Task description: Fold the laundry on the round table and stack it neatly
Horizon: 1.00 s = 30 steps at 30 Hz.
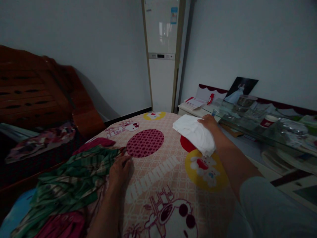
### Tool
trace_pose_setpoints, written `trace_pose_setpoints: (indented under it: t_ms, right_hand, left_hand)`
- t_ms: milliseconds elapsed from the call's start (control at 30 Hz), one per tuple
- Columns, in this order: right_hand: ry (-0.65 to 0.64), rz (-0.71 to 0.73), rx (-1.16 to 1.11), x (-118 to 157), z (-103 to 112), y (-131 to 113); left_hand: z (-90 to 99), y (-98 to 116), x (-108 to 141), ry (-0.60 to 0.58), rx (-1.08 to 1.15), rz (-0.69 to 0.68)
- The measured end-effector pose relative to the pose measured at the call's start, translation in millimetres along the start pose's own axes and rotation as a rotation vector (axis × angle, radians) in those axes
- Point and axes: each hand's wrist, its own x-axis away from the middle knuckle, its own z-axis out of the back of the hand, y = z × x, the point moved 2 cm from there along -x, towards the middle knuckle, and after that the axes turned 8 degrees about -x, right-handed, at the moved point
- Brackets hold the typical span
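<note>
A folded white cloth [194, 132] lies at the right side of a round table covered with a pink patterned cloth [158, 165]. My right hand [208, 121] is at its far right edge, with the fingers closed on the cloth. On the left, my left hand [122, 168] rests at the edge of a heap of green plaid fabric [74, 175]; its fingers are curled and partly hidden, and whether they grip the fabric cannot be made out. Dark pink fabric [61, 224] shows under and beside the green heap.
A wooden bench [27, 82] stands at the left, a tall white cabinet unit [162, 79] in the corner. Along the right runs a glass shelf [250, 125] with bowls, a paper cup [268, 121] and a photo [241, 89]. Papers [194, 102] and a red tube [210, 99] lie behind.
</note>
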Motion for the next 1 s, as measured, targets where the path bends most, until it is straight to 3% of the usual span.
trace_pose_setpoints:
  t_ms: [200, 267, 333, 433, 567, 700, 833, 1000]
  right_hand:
    - [0.006, -0.091, 0.062, 12, -17, 2]
    - [0.063, -0.009, 0.061, 13, -18, -9]
    - [0.102, 0.161, 0.042, 15, -22, -21]
    - [0.038, 0.355, 0.002, 26, -39, -32]
    - [-0.083, 0.328, -0.032, 32, -56, -29]
    - [0.059, 0.302, -0.139, 33, -41, -24]
    - [0.284, 0.210, -0.189, 74, -38, -9]
    - [0.385, 0.249, -0.061, 152, -67, 2]
  left_hand:
    - [-2.5, -3, -1, 0.011, 0.025, -0.022]
    - [-3.9, -4, -1, 0.014, 0.021, -0.014]
    - [-4.8, -4, -2, 0.017, 0.013, 0.000]
    - [-4.5, -3, -1, 0.023, 0.020, -0.008]
    - [-2.1, 0, 1, 0.012, 0.026, -0.028]
    - [-0.4, 2, 0, -0.003, 0.020, -0.028]
    - [-0.7, 2, 0, -0.002, 0.015, -0.018]
    - [-0.8, 4, 0, 0.005, 0.021, -0.031]
